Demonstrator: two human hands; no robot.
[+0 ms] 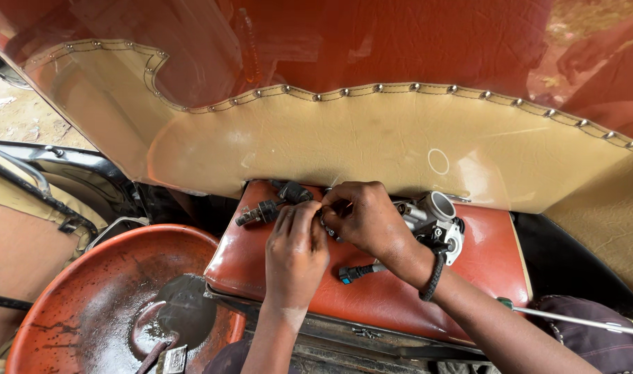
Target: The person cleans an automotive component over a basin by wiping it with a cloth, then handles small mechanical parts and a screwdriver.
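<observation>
My left hand and my right hand meet over a red vinyl seat cushion. Their fingertips pinch a small part between them; the part itself is hidden by the fingers. Black plug connectors on wires lie just left of the fingers. Behind my right hand lies a grey metal throttle body with a round bore. Another black connector lies on the cushion under my right wrist, which wears a black cord band.
A round red basin with dark oily liquid and a small tool in it stands at the lower left. A tan studded backrest panel rises behind the cushion. A thin metal rod crosses the lower right.
</observation>
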